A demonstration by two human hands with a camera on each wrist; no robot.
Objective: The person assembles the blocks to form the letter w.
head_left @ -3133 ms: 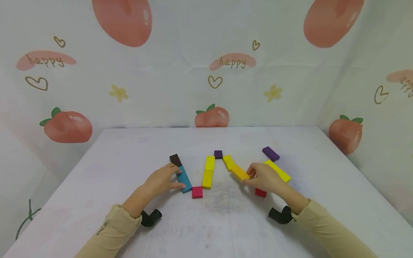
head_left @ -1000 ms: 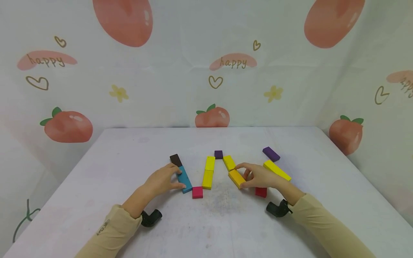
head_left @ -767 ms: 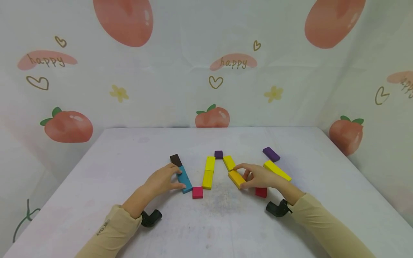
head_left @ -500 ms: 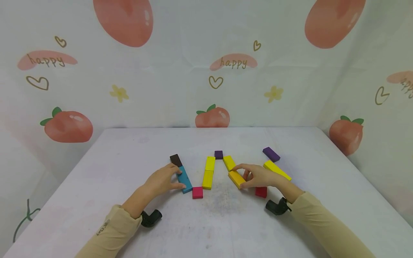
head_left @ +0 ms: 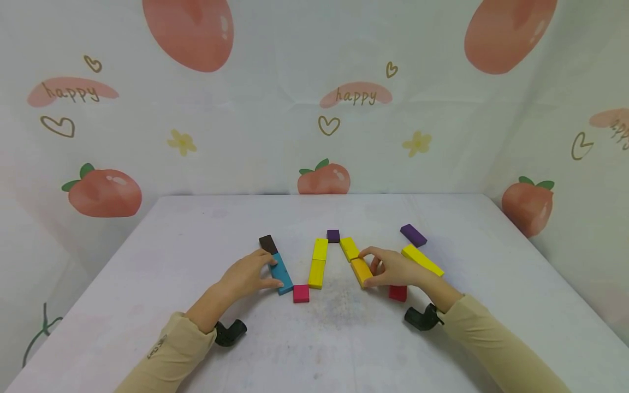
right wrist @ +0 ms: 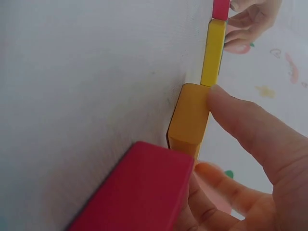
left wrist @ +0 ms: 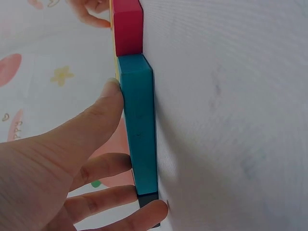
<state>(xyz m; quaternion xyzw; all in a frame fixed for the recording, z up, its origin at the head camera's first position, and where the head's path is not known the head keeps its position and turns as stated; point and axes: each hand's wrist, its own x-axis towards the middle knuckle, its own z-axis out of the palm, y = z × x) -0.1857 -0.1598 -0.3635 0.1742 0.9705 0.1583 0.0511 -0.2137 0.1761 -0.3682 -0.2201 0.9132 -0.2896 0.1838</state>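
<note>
Orange block (head_left: 362, 274) shifted into line with yellow block (head_left: 349, 249) on desk (head_left: 339, 355); right hand (head_left: 395, 268) pinched it, apparently squaring ends; left hand (head_left: 249, 273) gripped blue block (head_left: 282, 276), likely steadying it beside red block (head_left: 301, 293)

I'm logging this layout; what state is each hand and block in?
Left hand: holds blue block
Blue block: flat, held
Right hand: pinches orange block
Orange block: held
Brown block: flat
Left red block: flat
Right red block: flat, partly hidden
Small purple block: flat
Purple bar: flat
Yellow bar: flat
Short yellow blocks: flat
</note>
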